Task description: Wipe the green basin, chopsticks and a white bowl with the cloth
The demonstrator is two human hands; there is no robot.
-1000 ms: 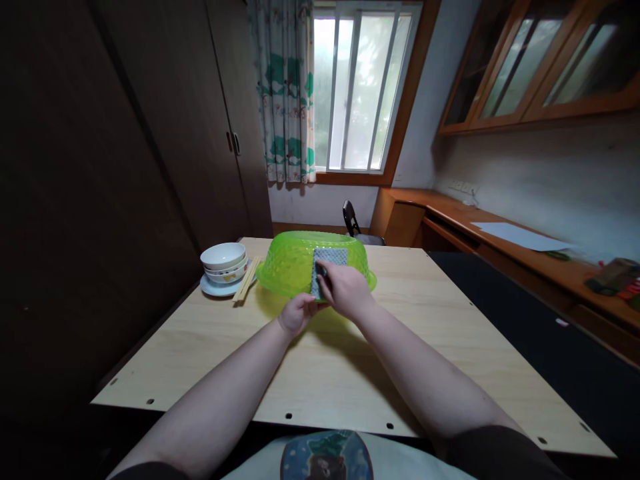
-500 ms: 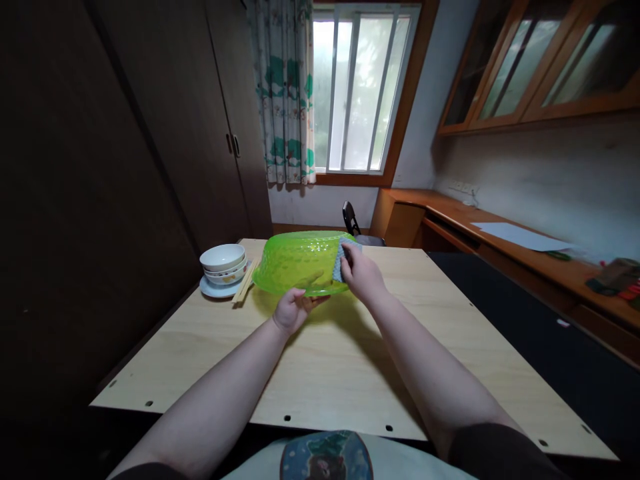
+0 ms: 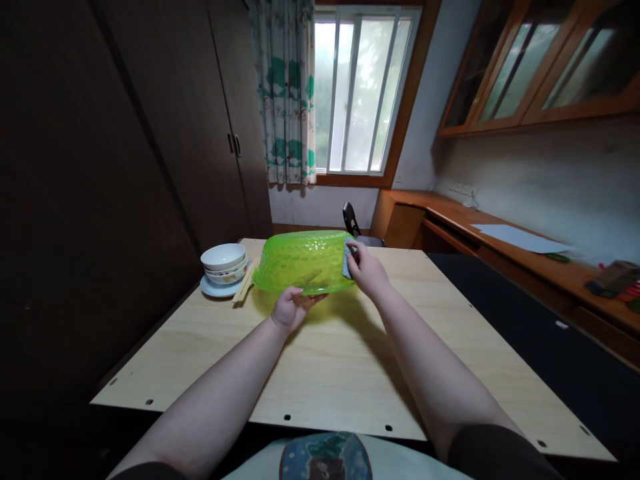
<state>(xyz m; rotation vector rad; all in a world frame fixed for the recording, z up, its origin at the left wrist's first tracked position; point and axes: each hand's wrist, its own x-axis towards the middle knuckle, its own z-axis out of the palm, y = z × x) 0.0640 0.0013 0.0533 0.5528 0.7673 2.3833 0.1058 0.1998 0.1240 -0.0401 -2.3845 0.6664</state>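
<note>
A translucent green basin [image 3: 300,260] is held tilted above the table, its outer side facing me. My left hand [image 3: 293,309] grips its near rim from below, the thumb on the outside and the fingers partly hidden behind the plastic. A grey-blue cloth [image 3: 346,259] is pressed to the right end of the basin by my right hand [image 3: 367,268], whose fingers are bent over it. Left of the basin, chopsticks [image 3: 245,283] lie beside stacked white bowls [image 3: 223,257] on a light blue plate [image 3: 213,288].
The pale wooden table [image 3: 320,373] has holes along its near edge. Beyond it stands a dark chair [image 3: 351,219]. Dark wardrobe doors [image 3: 165,120] rise on the left. An orange-brown desk [image 3: 450,223] with white paper [image 3: 523,238] runs along the right wall.
My right hand and the cloth have shifted slightly right, towards the basin's right edge. My left hand and the basin have barely moved.
</note>
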